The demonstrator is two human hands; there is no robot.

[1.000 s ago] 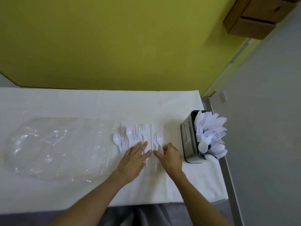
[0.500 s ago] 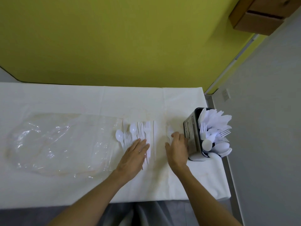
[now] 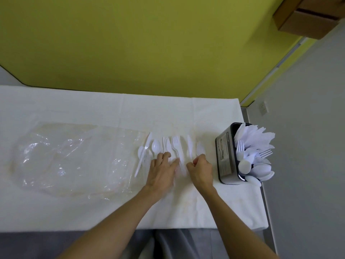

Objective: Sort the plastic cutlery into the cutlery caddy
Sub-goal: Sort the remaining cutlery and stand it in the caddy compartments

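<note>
Several white plastic spoons, forks and knives lie in a row on the white tablecloth (image 3: 93,105), among them a fork (image 3: 175,143), a spoon (image 3: 155,146) and a knife (image 3: 189,146). My left hand (image 3: 161,171) rests flat on the handles in the middle of the row, fingers spread. My right hand (image 3: 201,170) is curled at the row's right end, pinching the handle of a spoon (image 3: 200,148). The black cutlery caddy (image 3: 226,156) stands to the right of that hand and holds napkins, forks and spoons.
A crumpled clear plastic bag (image 3: 74,157) lies left of the cutlery. The table's right edge runs just past the caddy, with grey floor beyond. A yellow-green wall is behind the table, and cardboard boxes (image 3: 309,15) sit at the top right.
My right hand left the middle of the row, moved right towards the caddy and curled onto a spoon handle. My left hand stayed on the row, shifting slightly.
</note>
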